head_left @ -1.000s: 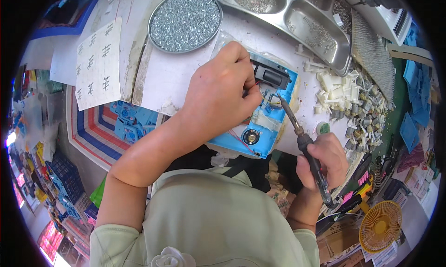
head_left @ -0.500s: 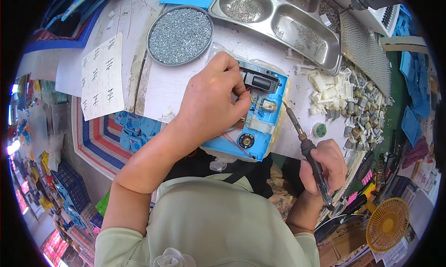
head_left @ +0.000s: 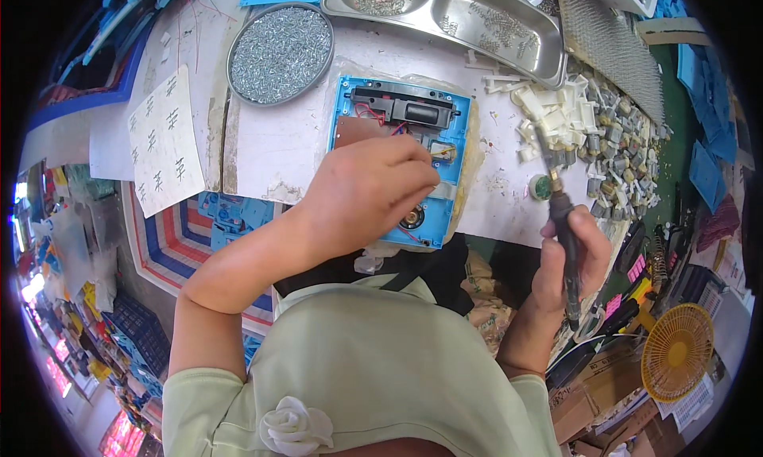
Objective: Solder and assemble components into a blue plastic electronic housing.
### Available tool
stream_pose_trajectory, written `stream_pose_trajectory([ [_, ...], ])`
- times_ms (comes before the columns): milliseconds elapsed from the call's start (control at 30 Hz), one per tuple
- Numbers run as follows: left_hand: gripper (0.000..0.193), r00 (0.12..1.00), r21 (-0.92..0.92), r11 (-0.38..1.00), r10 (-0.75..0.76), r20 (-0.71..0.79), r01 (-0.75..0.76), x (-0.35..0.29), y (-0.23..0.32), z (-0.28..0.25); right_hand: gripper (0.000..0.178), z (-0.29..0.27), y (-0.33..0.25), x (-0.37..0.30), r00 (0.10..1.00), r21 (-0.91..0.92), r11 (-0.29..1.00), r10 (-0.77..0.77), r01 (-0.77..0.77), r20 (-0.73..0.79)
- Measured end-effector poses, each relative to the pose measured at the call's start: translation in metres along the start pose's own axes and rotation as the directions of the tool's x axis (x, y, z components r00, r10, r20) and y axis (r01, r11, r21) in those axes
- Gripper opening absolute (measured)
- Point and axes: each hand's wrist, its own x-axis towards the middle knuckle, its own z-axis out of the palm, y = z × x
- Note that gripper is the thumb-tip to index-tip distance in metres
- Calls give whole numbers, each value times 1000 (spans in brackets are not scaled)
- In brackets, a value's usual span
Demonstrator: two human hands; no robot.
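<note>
A shallow blue plastic casing (head_left: pixel 451 169) lies on the worktable, its inside facing up. It holds a black motor unit (head_left: pixel 417 111), a brown board (head_left: pixel 356 129), a small round speaker (head_left: pixel 413 217) and thin red wires. My left hand (head_left: pixel 369 183) rests over the casing's middle with fingers bent together; what they pinch, if anything, is hidden. Off to the right, my right hand (head_left: pixel 588 246) grips a soldering iron (head_left: pixel 565 226) by its dark handle. The iron's tip points up and away, near a small green round tin (head_left: pixel 540 187), apart from the casing.
A round dish of small metal screws (head_left: pixel 280 53) stands back left, beside a paper with handwriting (head_left: pixel 167 143). Behind is a steel compartment tray (head_left: pixel 548 67) with small springs. White plastic pieces (head_left: pixel 556 111) and several small motors (head_left: pixel 616 163) are heaped at right.
My left hand has moved down from the motor unit toward the casing's middle, uncovering the brown board. The soldering iron has shifted right and stands more upright. The whole view has shifted slightly.
</note>
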Motion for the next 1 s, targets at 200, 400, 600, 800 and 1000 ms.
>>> stream_pose_trajectory([
  [200, 12, 897, -286, 850, -417, 146, 442, 6, 6, -12, 44, 42, 0, 3, 999, 138, 990, 29, -35, 43],
  [400, 15, 992, -189, 979, -54, 111, 74, -1, -10, -12, 37, -2, 0, 2, 999, 249, 968, 43, -36, -25],
  [600, 17, 974, -89, 994, 76, 212, -58, -2, -15, -17, 25, -12, -6, 13, 957, 219, 975, -34, -31, 289],
  [800, 17, 973, -79, 992, 108, 203, -94, -2, -17, -15, 28, 6, -2, 20, 892, 162, 986, -30, -49, 452],
  [1000, 17, 976, -102, 991, 101, 194, -83, -4, -19, -15, 28, 9, 1, 22, 888, 148, 989, -43, -29, 459],
])
